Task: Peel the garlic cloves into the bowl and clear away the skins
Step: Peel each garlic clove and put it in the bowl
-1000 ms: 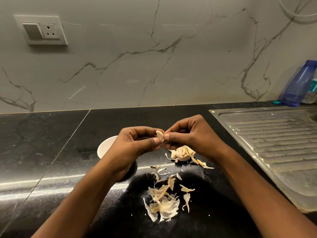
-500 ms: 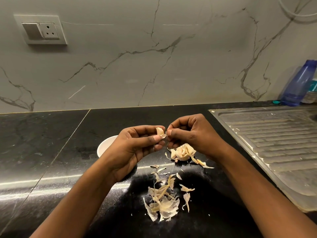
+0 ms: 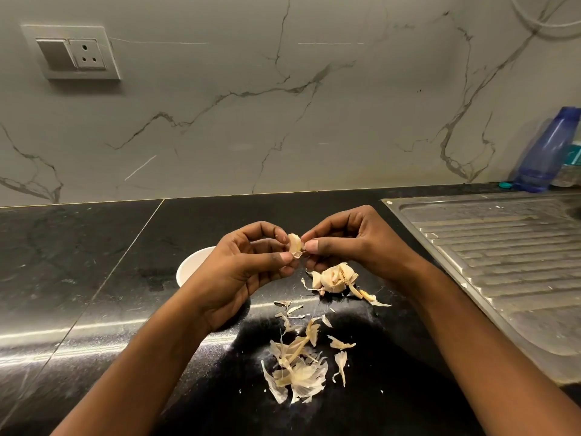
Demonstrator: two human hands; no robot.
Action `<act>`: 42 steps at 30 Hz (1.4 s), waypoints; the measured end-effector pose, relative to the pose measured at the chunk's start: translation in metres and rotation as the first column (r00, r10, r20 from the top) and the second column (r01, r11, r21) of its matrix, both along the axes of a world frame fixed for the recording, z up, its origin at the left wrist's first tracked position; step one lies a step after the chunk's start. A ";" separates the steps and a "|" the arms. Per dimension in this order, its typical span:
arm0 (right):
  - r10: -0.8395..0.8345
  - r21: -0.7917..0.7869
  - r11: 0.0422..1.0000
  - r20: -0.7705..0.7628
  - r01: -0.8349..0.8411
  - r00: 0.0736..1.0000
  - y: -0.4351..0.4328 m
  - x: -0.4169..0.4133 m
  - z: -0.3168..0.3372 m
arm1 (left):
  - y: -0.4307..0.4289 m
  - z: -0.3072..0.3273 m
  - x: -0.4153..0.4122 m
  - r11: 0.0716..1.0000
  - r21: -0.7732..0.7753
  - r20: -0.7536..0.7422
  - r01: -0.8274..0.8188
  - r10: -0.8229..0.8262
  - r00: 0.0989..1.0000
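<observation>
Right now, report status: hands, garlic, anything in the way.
Left hand and right hand both pinch one clove. Bowl partly hidden behind left hand. Skins and bulb lie loose on counter; nothing blocks.

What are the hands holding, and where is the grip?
One garlic clove, held by both hands: the left hand pinches its left side and lower end, the right hand pinches its right edge.

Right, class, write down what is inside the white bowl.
Only the bare white inner wall of the bowl shows. The left hand covers the rest, so whatever lies there cannot be seen.
</observation>
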State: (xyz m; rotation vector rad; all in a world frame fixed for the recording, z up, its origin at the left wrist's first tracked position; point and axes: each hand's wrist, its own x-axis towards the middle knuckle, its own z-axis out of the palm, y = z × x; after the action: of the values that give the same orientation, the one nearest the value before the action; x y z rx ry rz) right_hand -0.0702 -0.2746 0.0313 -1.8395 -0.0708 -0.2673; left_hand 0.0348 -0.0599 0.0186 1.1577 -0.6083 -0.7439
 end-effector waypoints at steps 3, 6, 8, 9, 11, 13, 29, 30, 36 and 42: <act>-0.007 -0.007 1.000 -0.019 0.007 1.000 0.001 -0.001 -0.001 | 0.000 -0.001 -0.002 1.000 0.023 0.049 0.011 -0.012 0.999; -0.024 -0.040 0.999 -0.032 0.023 0.999 0.001 0.000 -0.002 | -0.001 -0.002 -0.003 0.999 0.045 0.077 -0.027 0.023 0.997; -0.032 -0.052 0.998 -0.037 0.030 0.999 0.001 0.001 -0.002 | -0.001 -0.001 -0.002 0.997 0.052 0.089 -0.056 0.052 0.995; -0.034 -0.056 0.998 -0.038 0.032 0.999 0.002 0.001 -0.002 | -0.001 -0.001 -0.002 0.996 0.059 0.089 -0.064 0.059 0.994; -0.038 -0.059 0.998 -0.042 0.036 0.998 0.002 0.002 -0.002 | -0.002 0.000 -0.003 0.994 0.071 0.081 -0.084 0.078 0.994; -0.041 -0.061 0.997 -0.045 0.038 0.998 0.003 0.002 -0.003 | -0.003 -0.001 -0.003 0.990 0.083 0.097 -0.114 0.106 0.990; -0.025 -0.102 0.995 -0.069 0.018 0.997 0.001 0.002 -0.004 | -0.002 -0.006 -0.004 0.972 0.126 0.276 -0.199 0.158 0.948; -0.017 -0.110 0.994 -0.085 0.008 0.996 0.000 0.000 -0.003 | -0.003 -0.006 -0.003 0.968 0.132 0.339 -0.214 0.159 0.927; 0.145 -0.245 0.944 -0.291 -0.220 0.946 -0.003 -0.009 0.003 | -0.008 -0.012 -0.011 0.933 0.185 0.625 -0.308 0.130 0.770; 0.140 -0.288 0.926 -0.341 -0.245 0.930 0.000 -0.021 0.013 | -0.009 -0.015 -0.016 0.914 0.275 0.722 -0.299 0.009 0.691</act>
State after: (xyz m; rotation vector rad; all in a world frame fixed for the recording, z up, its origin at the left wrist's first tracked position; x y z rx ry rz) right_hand -0.0907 -0.2745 0.0443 -2.1664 -0.0795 0.1946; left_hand 0.0187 -0.0685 0.0032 1.8649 -1.0234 -0.2253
